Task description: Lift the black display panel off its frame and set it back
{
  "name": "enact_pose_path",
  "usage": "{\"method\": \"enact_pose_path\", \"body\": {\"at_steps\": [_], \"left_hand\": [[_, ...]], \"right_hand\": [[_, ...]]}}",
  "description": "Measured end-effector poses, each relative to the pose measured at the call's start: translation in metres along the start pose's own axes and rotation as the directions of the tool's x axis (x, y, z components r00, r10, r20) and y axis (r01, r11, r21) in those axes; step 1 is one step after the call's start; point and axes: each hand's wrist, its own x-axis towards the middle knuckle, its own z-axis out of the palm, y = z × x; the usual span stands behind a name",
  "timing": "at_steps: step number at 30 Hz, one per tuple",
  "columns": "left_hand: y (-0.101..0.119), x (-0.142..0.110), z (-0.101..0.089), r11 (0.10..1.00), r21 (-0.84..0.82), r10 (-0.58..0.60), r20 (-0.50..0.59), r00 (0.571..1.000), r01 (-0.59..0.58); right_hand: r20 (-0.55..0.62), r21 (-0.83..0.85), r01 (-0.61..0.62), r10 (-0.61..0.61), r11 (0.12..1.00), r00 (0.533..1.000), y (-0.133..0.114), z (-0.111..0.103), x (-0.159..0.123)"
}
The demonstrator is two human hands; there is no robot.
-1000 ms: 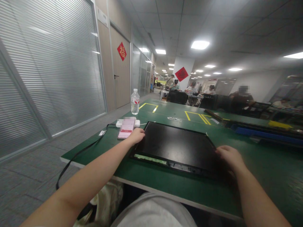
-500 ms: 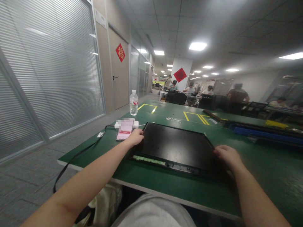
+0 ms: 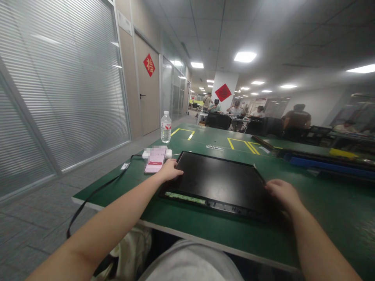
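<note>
A black flat display panel point(image 3: 219, 175) lies in front of me on the green table, its frame showing along the near side. Set into that near side is a green circuit strip point(image 3: 185, 198). My left hand point(image 3: 170, 170) grips the panel's left edge, its thumb laid over the dark surface and the other fingers partly hidden. On the right edge, my right hand point(image 3: 281, 190) is closed with the fingertips at the rim; the undersides of its fingers are out of sight.
Left of the panel stand a phone point(image 3: 155, 160) and a white device behind it, with a black strap point(image 3: 99, 190) trailing off the table point(image 3: 123, 207). A water bottle point(image 3: 166, 127) stands farther back. Blue and dark long parts point(image 3: 331, 162) lie at the right. Several people sit beyond.
My left thumb has stretched out farther over the panel's surface. The panel and my right hand look nearly unmoved.
</note>
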Motion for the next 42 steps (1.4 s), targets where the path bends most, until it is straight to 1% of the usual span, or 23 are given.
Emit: {"method": "enact_pose_path", "body": {"at_steps": [6,10,13,15,17,19,21,23,26,30,33,38,42], "left_hand": [[-0.002,0.001,0.002,0.998,0.064,-0.005,0.021,1.000,0.004],[-0.002,-0.001,0.005,0.998,0.069,-0.002,0.029,1.000,0.000],[0.000,-0.005,0.005,0.992,0.122,0.012,0.100,0.995,-0.024],[0.000,-0.007,0.001,0.982,0.165,0.067,0.159,0.985,-0.094],[-0.002,-0.009,-0.002,0.964,0.175,0.165,0.205,0.965,-0.202],[-0.004,-0.009,-0.006,0.940,0.158,0.261,0.240,0.935,-0.303],[-0.005,-0.010,-0.009,0.919,0.133,0.328,0.266,0.906,-0.371],[-0.004,-0.011,-0.012,0.906,0.104,0.368,0.293,0.883,-0.411],[-0.001,-0.014,-0.015,0.890,0.045,0.413,0.337,0.846,-0.453],[0.003,-0.018,-0.020,0.869,0.000,0.455,0.389,0.801,-0.494],[0.002,-0.018,-0.023,0.870,-0.007,0.450,0.421,0.788,-0.493],[-0.001,-0.017,-0.028,0.859,-0.033,0.471,0.441,0.764,-0.511],[-0.001,-0.016,-0.029,0.863,-0.055,0.470,0.457,0.755,-0.503]], "right_hand": [[-0.009,-0.006,0.021,-0.021,1.000,1.000,0.009,0.005,0.010],[-0.019,-0.032,0.034,-0.034,0.999,0.999,0.010,0.005,0.011],[-0.018,-0.075,0.029,-0.031,0.997,0.999,0.007,0.004,0.009],[-0.030,-0.091,0.037,-0.040,0.995,0.999,0.006,0.003,0.008],[-0.047,-0.095,0.042,-0.047,0.995,0.998,0.006,0.003,0.008],[-0.053,-0.098,0.041,-0.046,0.994,0.998,0.006,0.003,0.008],[-0.041,-0.094,0.030,-0.034,0.995,0.999,0.006,0.003,0.007],[-0.031,-0.082,0.014,-0.017,0.996,0.999,0.004,0.003,0.006],[-0.026,-0.062,-0.004,0.003,0.998,1.000,0.002,0.002,0.004],[-0.044,-0.064,0.024,-0.027,0.998,0.999,0.003,0.003,0.003],[-0.043,-0.072,0.039,-0.042,0.997,0.998,0.005,0.003,0.005],[-0.050,-0.071,0.039,-0.043,0.997,0.998,0.008,0.003,0.006],[-0.041,-0.076,0.035,-0.038,0.997,0.998,0.008,0.003,0.005]]}}
